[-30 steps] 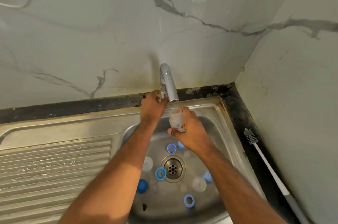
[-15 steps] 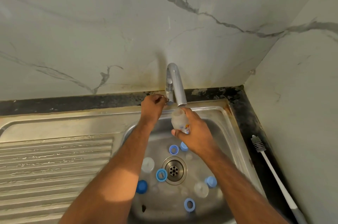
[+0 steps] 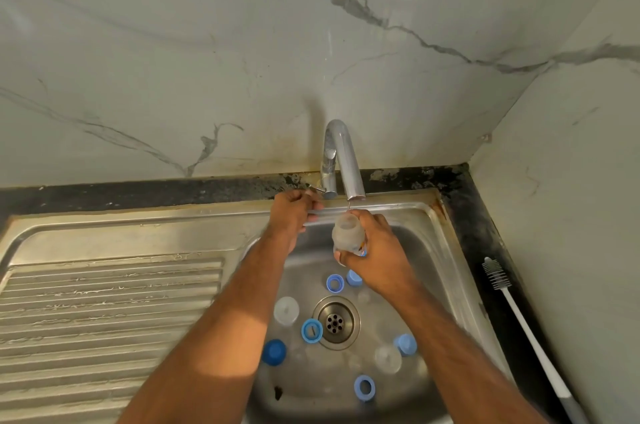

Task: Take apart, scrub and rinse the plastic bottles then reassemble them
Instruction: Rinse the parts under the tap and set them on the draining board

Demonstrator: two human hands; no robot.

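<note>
The steel sink (image 3: 446, 250) fills the lower half of the frame, with the tap (image 3: 343, 157) at upper centre. The job looks roughly midway: bottles are already apart, since blue rings (image 3: 311, 330), blue caps (image 3: 274, 352) and clear parts (image 3: 286, 310) lie loose around the drain (image 3: 335, 321); rinsing is in hand, reassembly remains. The brush (image 3: 516, 316) lies at the right edge. The left hand (image 3: 292, 212) curls its fingers on the tap lever (image 3: 317, 188). The right hand (image 3: 377, 250) grips a cloudy, open-mouthed bottle (image 3: 348, 233) under the spout, mid-frame, with only a thin trickle showing.
</note>
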